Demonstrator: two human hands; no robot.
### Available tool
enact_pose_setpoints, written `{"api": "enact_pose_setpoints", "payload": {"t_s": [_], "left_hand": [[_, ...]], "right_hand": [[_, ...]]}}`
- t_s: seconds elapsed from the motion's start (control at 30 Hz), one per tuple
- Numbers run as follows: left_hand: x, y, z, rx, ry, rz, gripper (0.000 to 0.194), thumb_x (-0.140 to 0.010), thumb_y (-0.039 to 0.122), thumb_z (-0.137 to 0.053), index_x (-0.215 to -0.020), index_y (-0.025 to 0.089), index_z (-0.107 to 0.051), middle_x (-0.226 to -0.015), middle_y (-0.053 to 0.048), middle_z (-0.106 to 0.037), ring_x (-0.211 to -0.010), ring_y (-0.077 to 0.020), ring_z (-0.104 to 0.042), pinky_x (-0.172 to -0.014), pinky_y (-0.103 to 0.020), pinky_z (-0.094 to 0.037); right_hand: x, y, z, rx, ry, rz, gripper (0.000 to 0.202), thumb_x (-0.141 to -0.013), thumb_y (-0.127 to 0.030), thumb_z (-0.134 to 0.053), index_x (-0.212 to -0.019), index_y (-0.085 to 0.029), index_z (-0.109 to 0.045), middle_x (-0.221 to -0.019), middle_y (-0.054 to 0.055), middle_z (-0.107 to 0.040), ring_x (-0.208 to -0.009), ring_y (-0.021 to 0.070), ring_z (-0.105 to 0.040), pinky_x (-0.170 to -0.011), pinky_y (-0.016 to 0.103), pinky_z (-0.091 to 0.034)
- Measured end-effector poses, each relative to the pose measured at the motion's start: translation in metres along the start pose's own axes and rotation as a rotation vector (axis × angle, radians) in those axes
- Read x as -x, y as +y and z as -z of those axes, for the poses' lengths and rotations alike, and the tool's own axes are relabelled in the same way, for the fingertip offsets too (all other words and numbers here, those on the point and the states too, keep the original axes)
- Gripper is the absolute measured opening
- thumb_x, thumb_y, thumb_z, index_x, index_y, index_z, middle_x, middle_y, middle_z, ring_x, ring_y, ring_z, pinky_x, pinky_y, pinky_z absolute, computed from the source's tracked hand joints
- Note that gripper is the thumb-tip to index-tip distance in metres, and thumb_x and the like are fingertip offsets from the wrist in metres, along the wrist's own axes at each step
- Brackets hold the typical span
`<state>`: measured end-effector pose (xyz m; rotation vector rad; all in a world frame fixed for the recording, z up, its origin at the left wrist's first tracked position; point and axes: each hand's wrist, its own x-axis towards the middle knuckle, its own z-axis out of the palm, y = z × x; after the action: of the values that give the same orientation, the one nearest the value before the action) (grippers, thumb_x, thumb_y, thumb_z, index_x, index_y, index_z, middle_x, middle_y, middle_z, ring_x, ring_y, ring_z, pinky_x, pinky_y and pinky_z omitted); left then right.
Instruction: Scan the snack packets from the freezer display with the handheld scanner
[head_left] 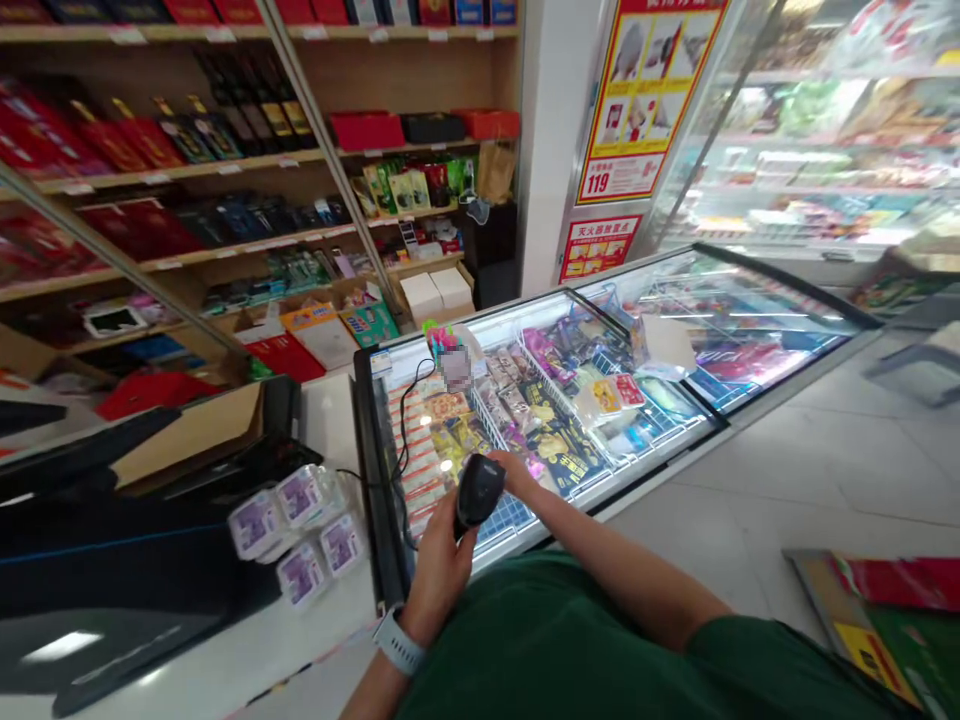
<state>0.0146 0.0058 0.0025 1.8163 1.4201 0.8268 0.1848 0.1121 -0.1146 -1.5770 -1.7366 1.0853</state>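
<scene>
A black handheld barcode scanner is held over the near left end of a glass-topped chest freezer. My left hand, with a pale watch strap at the wrist, is closed around its handle. Against the far right side of the scanner's head is my right hand; its fingers are mostly hidden behind the scanner. A black cable lies in loops on the freezer top. Left of the freezer, several clear packs with purple labels lie grouped on the white counter.
A black checkout monitor stands on the counter at left. Shelves with bottles and boxes rise behind. Opened cardboard boxes sit below them. A white pillar and a lit display fridge are beyond the freezer.
</scene>
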Motion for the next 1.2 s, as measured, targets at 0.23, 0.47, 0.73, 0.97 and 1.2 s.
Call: {"api": "enact_pose_setpoints", "payload": {"t_s": [0.23, 0.47, 0.73, 0.97, 1.2], "left_hand": [[-0.005, -0.005, -0.006, 0.001, -0.003, 0.0, 0.047, -0.088, 0.026, -0.052, -0.133, 0.015, -0.046, -0.131, -0.016, -0.057, -0.125, -0.03, -0.052, -0.107, -0.049, -0.041], [-0.009, -0.007, -0.009, 0.017, -0.001, -0.009, 0.046, -0.088, 0.028, -0.052, -0.132, 0.015, -0.048, -0.133, -0.016, -0.057, -0.126, -0.0305, -0.052, -0.107, -0.05, -0.041], [-0.012, -0.007, -0.01, 0.034, 0.009, -0.005, 0.044, -0.088, 0.029, -0.053, -0.13, 0.016, -0.051, -0.129, -0.016, -0.059, -0.122, -0.0311, -0.055, -0.104, -0.049, -0.043], [-0.012, -0.007, -0.009, 0.019, -0.015, -0.006, 0.045, -0.089, 0.03, -0.052, -0.132, 0.016, -0.049, -0.131, -0.016, -0.058, -0.123, -0.031, -0.054, -0.105, -0.051, -0.042], [-0.012, -0.005, -0.007, 0.036, 0.017, -0.006, 0.044, -0.088, 0.031, -0.055, -0.13, 0.016, -0.051, -0.129, -0.015, -0.061, -0.122, -0.03, -0.056, -0.105, -0.049, -0.043]], "right_hand": [[0.005, 0.019, 0.026, 0.1, 0.119, -0.155, 0.018, -0.078, -0.015, -0.06, -0.091, -0.02, -0.072, -0.087, 0.004, -0.075, -0.083, 0.0189, -0.07, -0.077, 0.028, -0.052], [0.012, 0.046, 0.076, 0.332, 0.234, -0.144, 0.022, -0.084, -0.018, -0.054, -0.101, -0.02, -0.069, -0.096, 0.005, -0.074, -0.09, 0.0192, -0.068, -0.081, 0.028, -0.049], [0.02, 0.054, 0.118, 0.595, 0.345, -0.14, 0.027, -0.091, -0.024, -0.048, -0.112, -0.016, -0.063, -0.106, 0.011, -0.068, -0.099, 0.0218, -0.061, -0.09, 0.031, -0.043], [0.019, 0.065, 0.142, 0.836, 0.552, -0.057, 0.044, -0.089, -0.026, -0.048, -0.131, -0.011, -0.05, -0.134, 0.019, -0.052, -0.128, 0.0302, -0.042, -0.108, 0.046, -0.029], [0.014, 0.088, 0.165, 0.951, 0.662, -0.197, 0.064, -0.09, -0.036, -0.042, -0.145, -0.006, -0.032, -0.154, 0.023, -0.027, -0.143, 0.0367, -0.018, -0.113, 0.058, -0.015]]}}
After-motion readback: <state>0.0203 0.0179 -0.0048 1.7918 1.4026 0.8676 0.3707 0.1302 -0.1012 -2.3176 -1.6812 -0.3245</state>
